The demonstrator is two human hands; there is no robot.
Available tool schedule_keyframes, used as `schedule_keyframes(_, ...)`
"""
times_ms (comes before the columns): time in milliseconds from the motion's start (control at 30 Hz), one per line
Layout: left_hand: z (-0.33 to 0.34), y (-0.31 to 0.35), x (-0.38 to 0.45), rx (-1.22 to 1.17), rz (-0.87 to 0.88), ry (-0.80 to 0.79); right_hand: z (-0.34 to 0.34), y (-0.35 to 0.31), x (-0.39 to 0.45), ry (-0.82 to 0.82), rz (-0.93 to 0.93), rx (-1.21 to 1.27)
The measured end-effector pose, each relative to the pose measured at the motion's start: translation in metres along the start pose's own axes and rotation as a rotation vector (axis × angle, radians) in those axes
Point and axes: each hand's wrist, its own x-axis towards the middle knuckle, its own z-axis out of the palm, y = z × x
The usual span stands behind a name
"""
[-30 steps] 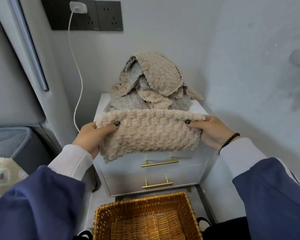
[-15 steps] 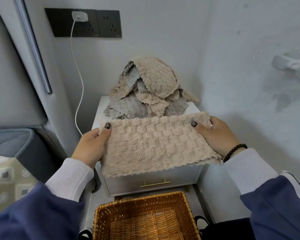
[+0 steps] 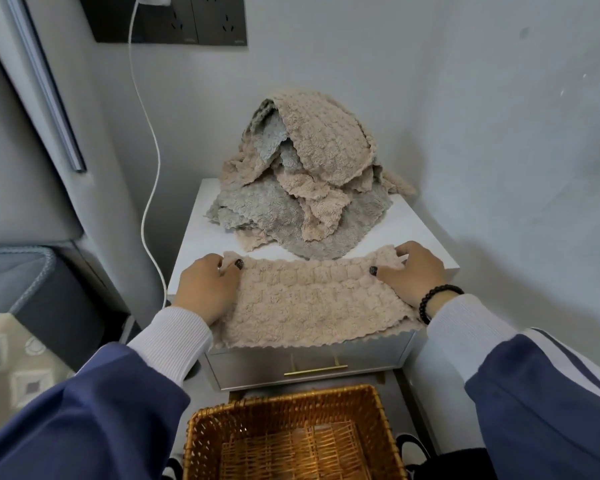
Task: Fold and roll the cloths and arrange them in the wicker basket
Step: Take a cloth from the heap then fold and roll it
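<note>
A beige waffle-textured cloth (image 3: 309,303) lies spread across the front of the white nightstand top (image 3: 201,233), its near edge hanging over the front. My left hand (image 3: 207,287) pinches its far left corner and my right hand (image 3: 411,271) pinches its far right corner. Behind it a heap of beige and grey cloths (image 3: 305,178) is piled on the nightstand. The wicker basket (image 3: 291,438) stands on the floor below, in front of the drawers, with nothing visible inside it.
The nightstand sits in a corner, with walls close behind and to the right. A white charger cable (image 3: 149,140) hangs from a dark wall socket panel (image 3: 194,22) down the left side. A padded bed edge (image 3: 32,282) is at the left. A gold drawer handle (image 3: 314,370) faces me.
The beige cloth, held up in the air before, has come down and forward onto the nightstand top, and both hands now press its far corners down.
</note>
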Motion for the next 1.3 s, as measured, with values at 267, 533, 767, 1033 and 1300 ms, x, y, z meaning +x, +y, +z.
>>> schedule_keyframes(267, 0.004, 0.014, 0.015, -0.154, -0.028, 0.027, -0.008, -0.013, 0.019, 0.08, 0.04, 0.121)
schedule_keyframes(533, -0.012, 0.038, 0.009, -0.82, -0.006, 0.012, -0.027, -0.049, 0.001, 0.066, -0.182, 0.38)
schedule_keyframes(767, -0.031, 0.032, 0.009, -0.827, 0.035, 0.137, -0.049, -0.036, -0.012, -0.161, 0.058, 0.752)
schedule_keyframes(1033, -0.029, 0.023, -0.008, -0.649, 0.059, 0.021, -0.043, -0.024, -0.015, -0.195, 0.121, 0.613)
schedule_keyframes(1300, -0.025, 0.033, -0.026, -0.83, 0.094, -0.199, -0.02, -0.066, -0.06, -0.011, -0.266, 0.376)
